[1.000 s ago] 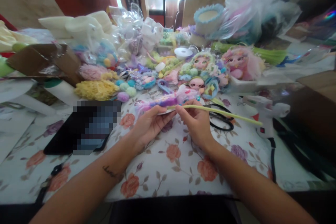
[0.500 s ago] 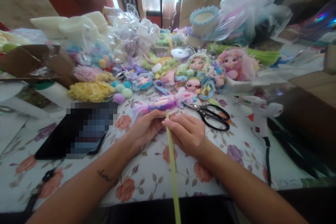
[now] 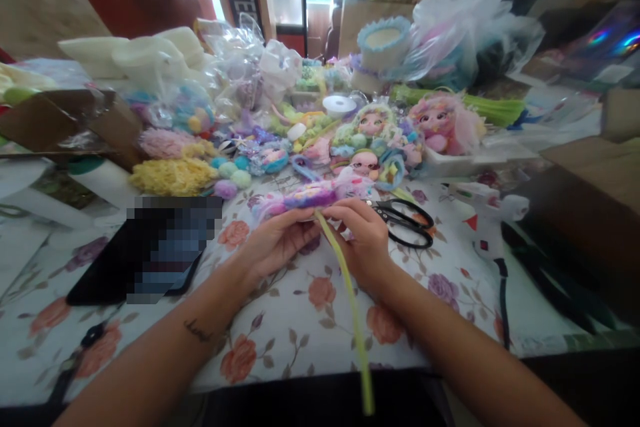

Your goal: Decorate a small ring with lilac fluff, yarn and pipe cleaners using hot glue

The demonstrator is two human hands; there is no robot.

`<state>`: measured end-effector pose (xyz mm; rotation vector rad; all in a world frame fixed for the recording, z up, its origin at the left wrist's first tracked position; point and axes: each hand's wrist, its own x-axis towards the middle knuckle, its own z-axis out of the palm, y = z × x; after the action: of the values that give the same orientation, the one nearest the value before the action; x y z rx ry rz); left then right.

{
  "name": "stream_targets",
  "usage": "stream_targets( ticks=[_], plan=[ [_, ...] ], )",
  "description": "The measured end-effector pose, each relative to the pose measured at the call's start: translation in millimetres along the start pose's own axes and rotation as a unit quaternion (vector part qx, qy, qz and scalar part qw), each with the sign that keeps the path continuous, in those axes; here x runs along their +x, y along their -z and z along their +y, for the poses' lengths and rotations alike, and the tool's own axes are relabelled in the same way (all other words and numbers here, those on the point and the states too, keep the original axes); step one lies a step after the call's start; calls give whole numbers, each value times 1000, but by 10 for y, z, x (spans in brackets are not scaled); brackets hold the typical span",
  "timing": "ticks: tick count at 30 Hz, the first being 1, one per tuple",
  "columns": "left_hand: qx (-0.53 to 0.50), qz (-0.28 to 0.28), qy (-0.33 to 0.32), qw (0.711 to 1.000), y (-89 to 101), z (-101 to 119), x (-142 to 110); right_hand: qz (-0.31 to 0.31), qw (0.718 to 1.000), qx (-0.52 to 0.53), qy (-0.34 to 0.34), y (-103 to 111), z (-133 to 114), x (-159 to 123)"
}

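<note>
A long, narrow yellow-green strip (image 3: 350, 287), which looks like a pipe cleaner, runs from my fingertips down past the table's front edge, its lower end hanging free. My left hand (image 3: 283, 237) pinches its upper end between thumb and fingers. From the other side, my right hand (image 3: 363, 233) closes on the strip near that same end, its fingertips beside the left ones. Just beyond both hands lies a pink, purple and yellow fluffy piece (image 3: 310, 197). Black-handled scissors (image 3: 407, 220) rest past my right hand, their blades partly hidden behind it.
A tablet (image 3: 150, 247) lies to the left, a white glue gun (image 3: 493, 213) to the right. Doll heads (image 3: 373, 123), pompoms (image 3: 235, 173), yellow yarn (image 3: 173, 173) and a ribbon spool (image 3: 339, 105) crowd the back. Cardboard boxes (image 3: 595, 180) stand at both sides.
The strip's lower part has swung right and its end has come into view. My right hand has moved slightly up, its fingers now more raised over the strip. My left hand stays nearly put.
</note>
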<state>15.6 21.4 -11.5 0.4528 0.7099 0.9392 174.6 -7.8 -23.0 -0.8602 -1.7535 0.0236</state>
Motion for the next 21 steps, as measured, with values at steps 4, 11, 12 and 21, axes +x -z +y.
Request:
stream_targets(
  ticks=[4, 11, 12, 21],
  plan=[
    [7, -36, 14, 999, 26, 17, 2, 13, 999, 26, -32, -18, 25, -10],
    [6, -79, 10, 997, 42, 30, 5, 0, 1000, 14, -7, 2, 19, -13],
    [7, -80, 11, 997, 40, 31, 7, -3, 1000, 12, -6, 8, 5, -2],
    [38, -5, -12, 999, 23, 21, 14, -14, 999, -17, -36, -1, -23, 23]
  ],
)
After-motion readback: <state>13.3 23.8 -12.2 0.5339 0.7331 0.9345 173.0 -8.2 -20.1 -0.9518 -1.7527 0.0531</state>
